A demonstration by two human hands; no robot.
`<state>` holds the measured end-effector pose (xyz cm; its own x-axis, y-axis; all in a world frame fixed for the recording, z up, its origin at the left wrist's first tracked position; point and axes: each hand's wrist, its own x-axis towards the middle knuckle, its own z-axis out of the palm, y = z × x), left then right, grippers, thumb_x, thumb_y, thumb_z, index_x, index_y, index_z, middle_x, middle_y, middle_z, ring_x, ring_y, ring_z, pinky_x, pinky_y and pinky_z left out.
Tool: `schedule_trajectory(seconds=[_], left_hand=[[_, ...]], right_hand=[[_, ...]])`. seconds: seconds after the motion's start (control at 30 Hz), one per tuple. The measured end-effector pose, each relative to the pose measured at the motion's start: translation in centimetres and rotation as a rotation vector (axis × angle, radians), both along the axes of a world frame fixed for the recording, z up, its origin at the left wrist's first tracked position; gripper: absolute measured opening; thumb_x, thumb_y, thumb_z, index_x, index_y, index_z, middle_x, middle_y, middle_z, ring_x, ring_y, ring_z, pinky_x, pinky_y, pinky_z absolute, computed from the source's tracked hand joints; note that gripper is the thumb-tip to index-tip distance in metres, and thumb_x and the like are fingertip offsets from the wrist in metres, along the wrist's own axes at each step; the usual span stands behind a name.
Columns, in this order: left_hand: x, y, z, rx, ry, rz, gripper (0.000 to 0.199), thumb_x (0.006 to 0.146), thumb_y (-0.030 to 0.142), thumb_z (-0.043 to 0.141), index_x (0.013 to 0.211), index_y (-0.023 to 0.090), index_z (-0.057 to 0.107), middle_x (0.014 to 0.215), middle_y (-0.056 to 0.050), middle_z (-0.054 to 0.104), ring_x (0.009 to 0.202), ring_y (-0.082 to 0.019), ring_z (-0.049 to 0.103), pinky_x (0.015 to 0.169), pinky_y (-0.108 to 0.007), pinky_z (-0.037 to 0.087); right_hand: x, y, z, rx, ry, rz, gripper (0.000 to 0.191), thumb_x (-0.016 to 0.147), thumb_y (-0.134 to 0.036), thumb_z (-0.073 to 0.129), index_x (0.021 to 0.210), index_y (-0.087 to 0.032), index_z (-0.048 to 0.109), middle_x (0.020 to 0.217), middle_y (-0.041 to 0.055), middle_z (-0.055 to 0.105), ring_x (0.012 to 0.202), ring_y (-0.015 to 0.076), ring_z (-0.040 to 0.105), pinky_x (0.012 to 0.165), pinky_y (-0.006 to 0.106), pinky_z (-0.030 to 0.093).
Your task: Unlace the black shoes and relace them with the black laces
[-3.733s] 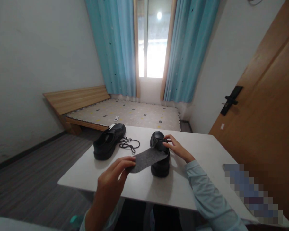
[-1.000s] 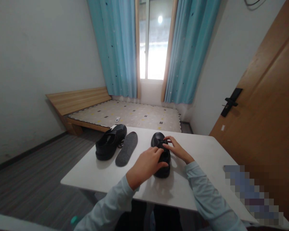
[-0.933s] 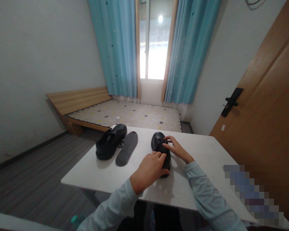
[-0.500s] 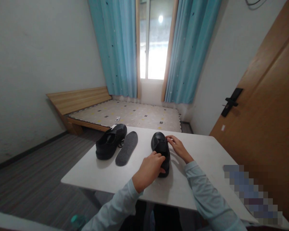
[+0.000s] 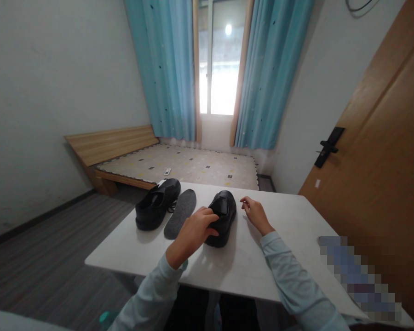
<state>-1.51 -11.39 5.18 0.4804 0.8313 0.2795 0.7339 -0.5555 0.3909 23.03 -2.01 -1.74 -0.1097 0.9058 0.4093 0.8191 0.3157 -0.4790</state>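
Note:
On the white table [image 5: 255,271], a black shoe [image 5: 227,220] stands with its toe pointing away from me. My left hand [image 5: 196,227] grips the shoe's heel opening from the left side, thumb and fingers closed around its edge. Just right of the shoe, my right hand [image 5: 257,214] hovers apart from it, fingers loosely bent and nothing visible in them. A grey insole [image 5: 181,214] lies flat left of my left hand. Beyond the insole sits a second black shoe [image 5: 155,207], its laces hanging toward the insole.
A pixelated item [image 5: 360,280] lies at the table's right edge. Behind the table is a bed [image 5: 207,161] with a small white object [image 5: 167,171] on it. A wooden door [image 5: 376,151] stands at the right. A green-capped object [image 5: 105,318] is low at the left.
The shoe under my left hand has shifted left and turned, its toe now angled slightly right. My left hand moved left with it, and my right hand has come off the shoe's side.

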Motion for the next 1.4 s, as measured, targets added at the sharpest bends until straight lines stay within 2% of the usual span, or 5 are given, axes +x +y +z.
schedule_trajectory(seconds=[0.33,0.7,0.93,1.17,1.4], left_hand=[[-5.1,0.1,-0.3,0.164,-0.073,0.095,0.014,0.071,0.016,0.07,0.085,0.019,0.066,0.091,-0.005,0.062,0.095,-0.019,0.054,0.081,-0.031,0.047],[-8.9,1.4,-5.0,0.284,-0.094,0.195,0.011,0.078,0.019,0.059,0.087,0.019,0.065,0.094,-0.007,0.061,0.099,-0.022,0.055,0.083,-0.033,0.05],[-9.7,1.9,-6.0,0.301,-0.102,0.242,0.015,0.079,0.02,0.06,0.093,0.018,0.064,0.099,-0.009,0.062,0.105,-0.024,0.054,0.09,-0.037,0.048],[-8.5,2.0,-3.6,0.051,0.184,0.373,0.027,0.077,0.018,0.06,0.105,0.018,0.061,0.118,-0.01,0.055,0.113,-0.024,0.051,0.088,-0.033,0.048],[-4.9,1.7,0.0,0.057,0.432,0.438,0.029,0.082,0.032,0.059,0.106,0.017,0.06,0.101,-0.01,0.063,0.098,-0.026,0.058,0.088,-0.039,0.042]], right_hand=[[-0.1,-0.2,0.1,-0.007,-0.109,-0.044,0.023,0.087,-0.019,0.042,0.095,-0.021,0.063,0.066,0.0018,0.066,0.065,0.0173,0.063,0.063,0.025,0.04],[-0.5,-0.9,0.8,-0.017,-0.119,-0.057,0.023,0.087,-0.018,0.042,0.093,-0.021,0.063,0.064,0.0021,0.065,0.063,0.0171,0.062,0.062,0.025,0.038],[-0.5,-0.7,0.7,-0.036,-0.134,-0.052,0.023,0.087,-0.017,0.042,0.094,-0.02,0.064,0.065,0.0025,0.066,0.063,0.0168,0.062,0.062,0.025,0.038],[-0.5,-0.7,0.4,-0.073,-0.173,-0.058,0.024,0.087,-0.017,0.043,0.098,-0.018,0.064,0.069,0.0035,0.068,0.068,0.0165,0.062,0.063,0.024,0.037],[-0.7,-0.8,0.6,-0.09,-0.204,-0.054,0.024,0.087,-0.017,0.043,0.099,-0.018,0.064,0.073,0.0043,0.069,0.07,0.0164,0.062,0.064,0.024,0.037]])
